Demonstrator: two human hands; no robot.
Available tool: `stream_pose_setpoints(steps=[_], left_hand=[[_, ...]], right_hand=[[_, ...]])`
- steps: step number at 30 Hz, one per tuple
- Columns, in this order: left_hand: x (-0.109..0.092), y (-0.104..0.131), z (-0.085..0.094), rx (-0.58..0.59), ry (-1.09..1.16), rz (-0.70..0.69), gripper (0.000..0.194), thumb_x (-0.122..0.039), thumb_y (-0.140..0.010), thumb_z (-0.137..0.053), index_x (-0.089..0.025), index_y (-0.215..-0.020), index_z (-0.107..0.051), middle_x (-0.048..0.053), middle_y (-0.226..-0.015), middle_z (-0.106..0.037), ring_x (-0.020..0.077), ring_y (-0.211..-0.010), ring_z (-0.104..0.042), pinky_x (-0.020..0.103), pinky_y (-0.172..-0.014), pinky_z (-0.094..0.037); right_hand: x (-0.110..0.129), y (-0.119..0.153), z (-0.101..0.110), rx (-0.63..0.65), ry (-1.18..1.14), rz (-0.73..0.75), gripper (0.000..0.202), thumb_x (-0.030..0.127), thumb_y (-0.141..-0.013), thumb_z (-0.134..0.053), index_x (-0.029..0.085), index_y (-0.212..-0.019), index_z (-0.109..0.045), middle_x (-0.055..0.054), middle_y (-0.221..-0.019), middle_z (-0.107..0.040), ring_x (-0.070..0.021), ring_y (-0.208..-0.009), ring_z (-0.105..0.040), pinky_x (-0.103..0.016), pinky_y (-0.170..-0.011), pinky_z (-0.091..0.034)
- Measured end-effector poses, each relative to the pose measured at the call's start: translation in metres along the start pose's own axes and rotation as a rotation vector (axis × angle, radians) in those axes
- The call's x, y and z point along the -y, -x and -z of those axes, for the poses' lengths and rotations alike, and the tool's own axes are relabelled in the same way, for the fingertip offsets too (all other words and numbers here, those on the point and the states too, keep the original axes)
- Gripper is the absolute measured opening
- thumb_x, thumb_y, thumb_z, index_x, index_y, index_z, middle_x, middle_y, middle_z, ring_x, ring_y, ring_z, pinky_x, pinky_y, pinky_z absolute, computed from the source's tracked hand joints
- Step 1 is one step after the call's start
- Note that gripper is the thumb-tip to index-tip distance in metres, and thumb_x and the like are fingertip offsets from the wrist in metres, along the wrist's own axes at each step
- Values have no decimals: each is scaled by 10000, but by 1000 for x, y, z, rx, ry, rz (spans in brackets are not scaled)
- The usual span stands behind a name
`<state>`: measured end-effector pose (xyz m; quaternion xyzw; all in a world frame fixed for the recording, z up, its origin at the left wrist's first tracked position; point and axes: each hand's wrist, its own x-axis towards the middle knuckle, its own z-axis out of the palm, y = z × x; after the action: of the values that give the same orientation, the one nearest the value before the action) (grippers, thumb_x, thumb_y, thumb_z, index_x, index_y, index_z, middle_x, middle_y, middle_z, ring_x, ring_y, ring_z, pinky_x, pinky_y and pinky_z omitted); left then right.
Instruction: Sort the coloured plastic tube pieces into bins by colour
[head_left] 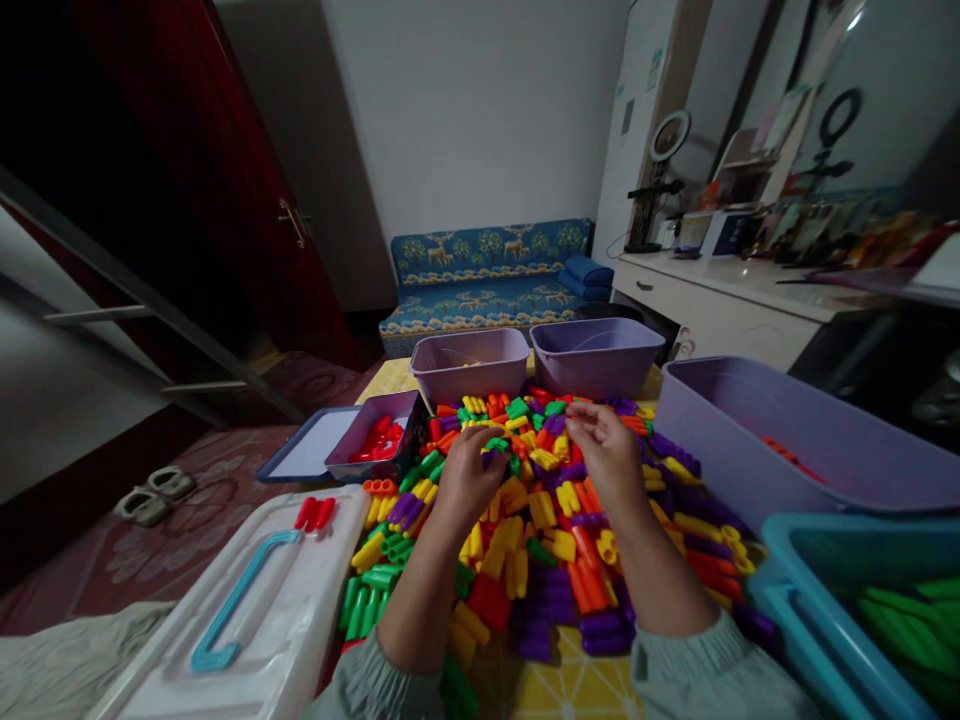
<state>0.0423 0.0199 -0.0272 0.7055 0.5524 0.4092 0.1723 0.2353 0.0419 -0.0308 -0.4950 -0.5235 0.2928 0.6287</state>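
Grey-green sleeves (390, 690) come up from the bottom, closest of all. Bright toy blocks (544, 510) lie in a big messy pile on the yellow worktop (562, 690), under and around both hands. The left hand (472, 475) is curled over the pile; I can't tell if it has a block. The right hand (604, 445) is loose, fingers bent and thumb apart, just over the blocks. Purple tubs (472, 385) stand behind and to the right. Green blocks (911, 630) sit in a blue tub (814, 640).
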Motion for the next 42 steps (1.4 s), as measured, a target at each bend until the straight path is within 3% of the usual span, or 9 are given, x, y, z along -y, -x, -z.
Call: stream_pose_setpoints(steps=[4,7,11,14,18,22,25,33,42], left_hand=[[5,7,17,179,-277,20,555,-262,-710,-703,-154,-1244,-594,153,-1178,-612,294,-1090,-566,410,-946,-428],[7,8,16,259,-371,24,515,-254,-706,-693,-148,-1206,-623,151,-1116,-636,300,-1056,-573,403,-928,-429],[8,8,4,268,-318,9,517,-179,-707,-640,-176,-1223,-609,129,-1091,-628,259,-986,-596,346,-854,-460],[6,9,-3,264,-313,-21,520,-158,-694,-620,-199,-1212,-615,115,-1036,-641,271,-987,-591,365,-858,-455],[8,7,-8,204,-179,-33,476,-99,-664,-584,-163,-1130,-654,109,-963,-672,269,-944,-606,383,-864,-459],[10,4,-12,60,180,7,579,-74,-638,-588,-159,-1211,-607,90,-1087,-669,241,-1001,-605,356,-901,-467],[7,3,-15,96,400,66,569,-116,-675,-611,-156,-1242,-588,51,-941,-682,186,-832,-633,301,-779,-512],[6,2,-20,105,869,378,604,-365,-596,-800,-106,-1114,-629,62,-863,-662,162,-726,-629,333,-696,-556],[-9,5,-9,196,844,392,699,-433,-564,-833,-135,-1161,-622,38,-820,-655,125,-662,-609,242,-604,-513]], right_hand=[[-5,-1,5,190,187,-29,194,271,-744,-598,172,-898,-662,-88,-908,-709,-214,-832,-669,-374,-792,-526],[-5,5,1,304,338,-13,193,197,-707,-623,188,-890,-685,-73,-907,-722,-214,-829,-674,-362,-786,-522],[-7,24,-14,463,519,9,412,137,-687,-631,226,-1087,-672,-54,-890,-726,-206,-781,-672,-342,-761,-515],[-10,38,-27,529,573,83,609,78,-668,-602,235,-1257,-585,-81,-1054,-701,-232,-922,-660,-358,-856,-493],[-6,46,-39,517,550,127,682,22,-643,-533,177,-1308,-534,-133,-1263,-595,-269,-1168,-551,-402,-997,-427],[5,38,-37,455,352,87,594,74,-676,-534,220,-1250,-569,-77,-1254,-595,-220,-1156,-550,-388,-1009,-426],[10,30,-32,384,231,99,478,121,-694,-554,237,-1153,-622,-47,-1194,-631,-201,-1135,-558,-387,-1024,-407],[6,20,-21,396,41,-117,356,169,-668,-554,172,-1011,-648,-53,-954,-693,-151,-731,-635,-295,-688,-526],[10,22,-24,368,171,1,435,140,-646,-585,197,-1075,-632,-46,-1011,-625,-118,-702,-596,-264,-660,-519]])
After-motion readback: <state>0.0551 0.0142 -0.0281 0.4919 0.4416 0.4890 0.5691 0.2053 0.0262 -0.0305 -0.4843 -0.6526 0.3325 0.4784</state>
